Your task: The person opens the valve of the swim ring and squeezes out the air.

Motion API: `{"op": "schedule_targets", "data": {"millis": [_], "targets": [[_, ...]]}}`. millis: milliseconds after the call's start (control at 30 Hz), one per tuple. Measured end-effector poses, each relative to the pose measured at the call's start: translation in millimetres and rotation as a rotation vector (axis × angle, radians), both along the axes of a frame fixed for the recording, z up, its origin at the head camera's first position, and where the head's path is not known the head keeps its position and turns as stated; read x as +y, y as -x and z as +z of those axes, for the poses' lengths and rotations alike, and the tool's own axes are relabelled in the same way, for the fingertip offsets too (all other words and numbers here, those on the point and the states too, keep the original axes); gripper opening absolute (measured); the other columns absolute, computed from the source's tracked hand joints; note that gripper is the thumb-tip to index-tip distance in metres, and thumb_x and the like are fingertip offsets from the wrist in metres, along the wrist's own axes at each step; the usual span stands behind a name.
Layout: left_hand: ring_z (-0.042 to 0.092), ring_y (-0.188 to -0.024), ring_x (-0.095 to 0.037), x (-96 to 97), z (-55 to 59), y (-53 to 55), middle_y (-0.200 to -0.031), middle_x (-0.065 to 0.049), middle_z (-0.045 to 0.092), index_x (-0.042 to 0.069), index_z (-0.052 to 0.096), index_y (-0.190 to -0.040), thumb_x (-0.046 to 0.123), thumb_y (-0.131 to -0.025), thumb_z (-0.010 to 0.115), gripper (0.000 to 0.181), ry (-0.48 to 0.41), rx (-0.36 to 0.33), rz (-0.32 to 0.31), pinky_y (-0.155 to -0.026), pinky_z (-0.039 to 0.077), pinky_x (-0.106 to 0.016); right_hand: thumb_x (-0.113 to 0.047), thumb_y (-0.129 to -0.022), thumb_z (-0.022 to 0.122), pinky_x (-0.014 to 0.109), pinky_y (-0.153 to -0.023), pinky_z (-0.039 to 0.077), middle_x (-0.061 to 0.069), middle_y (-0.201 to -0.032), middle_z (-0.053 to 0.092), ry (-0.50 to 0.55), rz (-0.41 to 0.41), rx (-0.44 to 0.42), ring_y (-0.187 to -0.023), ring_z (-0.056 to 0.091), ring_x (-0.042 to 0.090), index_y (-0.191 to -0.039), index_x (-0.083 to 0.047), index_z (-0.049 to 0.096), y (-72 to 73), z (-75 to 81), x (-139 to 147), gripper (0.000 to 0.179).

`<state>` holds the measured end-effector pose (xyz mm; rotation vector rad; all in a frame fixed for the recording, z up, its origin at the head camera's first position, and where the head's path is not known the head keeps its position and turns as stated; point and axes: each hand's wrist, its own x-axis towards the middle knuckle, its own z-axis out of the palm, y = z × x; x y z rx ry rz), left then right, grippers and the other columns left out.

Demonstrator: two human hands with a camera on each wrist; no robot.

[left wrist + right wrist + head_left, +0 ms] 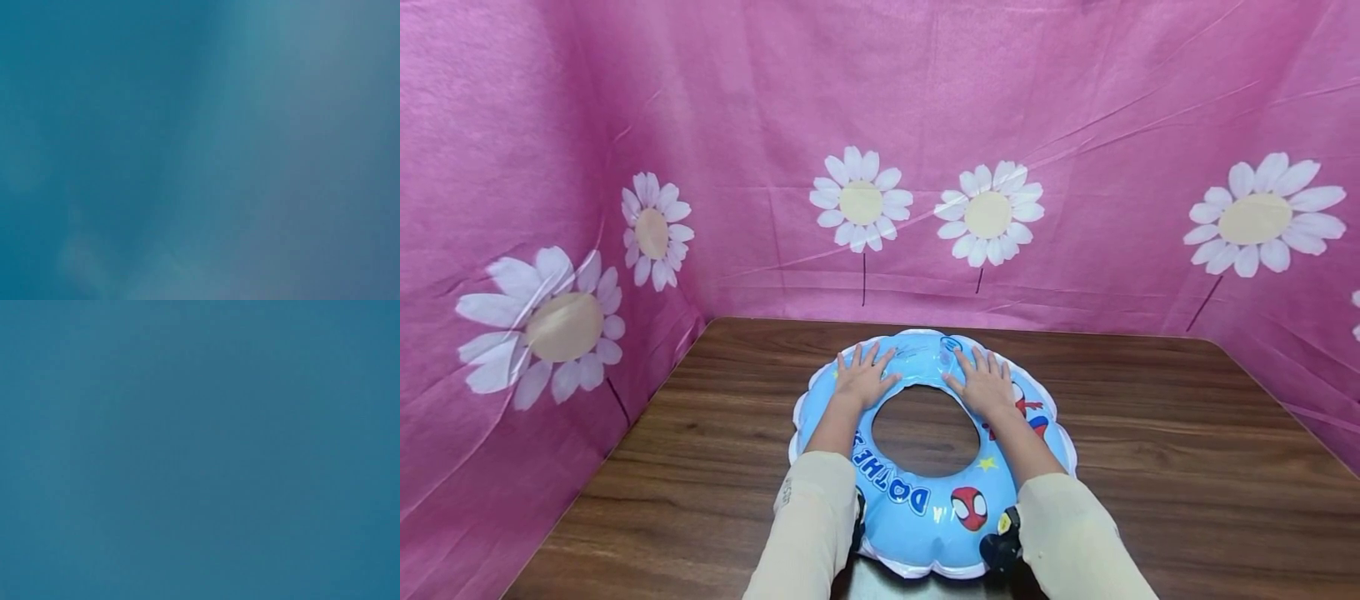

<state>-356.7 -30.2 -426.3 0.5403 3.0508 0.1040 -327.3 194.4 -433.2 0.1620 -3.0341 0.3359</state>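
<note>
An inflated blue swim ring [917, 537] with a white scalloped edge lies flat on the wooden table, printed with letters, a star and red cartoon faces. My left hand [861, 383] rests on its far left part, fingers spread and straight. On the far right part lies my right hand [988, 387], fingers likewise extended. Both forearms reach across the ring's sides and cover some of its print. Each wrist view is filled with blurred blue, the ring's surface [125, 125] close against the lens.
The brown wooden table [700, 467] extends to both sides of the ring. Pink cloth [760, 100] with white daisies hangs behind and along the sides. Black wrist devices [1002, 546] sit under the cream sleeves [820, 517], by the ring's near part.
</note>
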Motion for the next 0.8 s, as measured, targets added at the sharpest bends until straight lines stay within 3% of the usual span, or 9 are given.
{"op": "schedule_targets", "data": {"millis": [800], "targets": [[0.004, -0.137, -0.030, 1.5, 0.0, -0.8, -0.152, 0.000, 0.012, 0.033, 0.016, -0.148, 0.058, -0.094, 0.022, 0.059, 0.008, -0.017, 0.008, -0.104, 0.002, -0.056, -0.051, -0.093, 0.041, 0.057, -0.104, 0.003, 0.023, -0.147, 0.019, -0.015, 0.001, 0.009, -0.132, 0.012, 0.044, -0.146, -0.012, 0.026, 1.6, -3.7, 0.1, 0.068]]}}
